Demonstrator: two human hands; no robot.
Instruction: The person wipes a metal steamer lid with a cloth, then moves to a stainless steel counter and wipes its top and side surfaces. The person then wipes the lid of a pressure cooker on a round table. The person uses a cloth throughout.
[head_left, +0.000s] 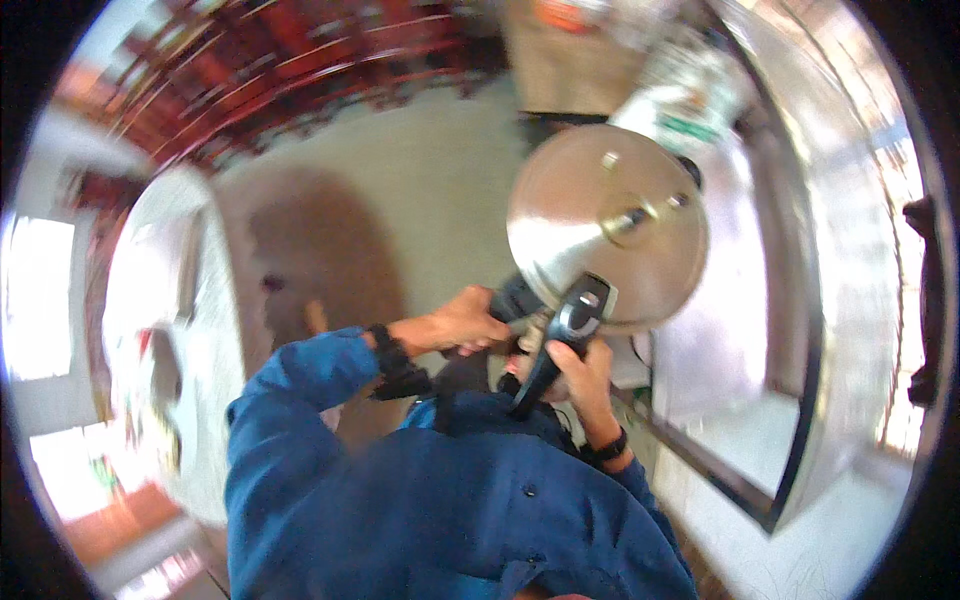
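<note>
A large pressure cooker with a round metal lid (608, 225) is held in front of me, right of centre. My right hand (583, 371) is closed around the black lid handle (577, 311), which points back toward my body. To its left, my left hand (469, 322) grips a second black handle (516, 300) low at the cooker's near edge. On the far side a small black grip (689, 172) shows. The lid bears a valve knob (634, 218) in its middle. The cooker's body is mostly hidden beneath the lid.
To the right runs a counter with a dark-edged, shiny panel or recess (720, 360). A plastic bag (686, 112) lies beyond the cooker, beside a brown wooden surface (577, 75). At left stands a pale round table (217, 315). Reddish wooden furniture (300, 67) lines the far side, blurred.
</note>
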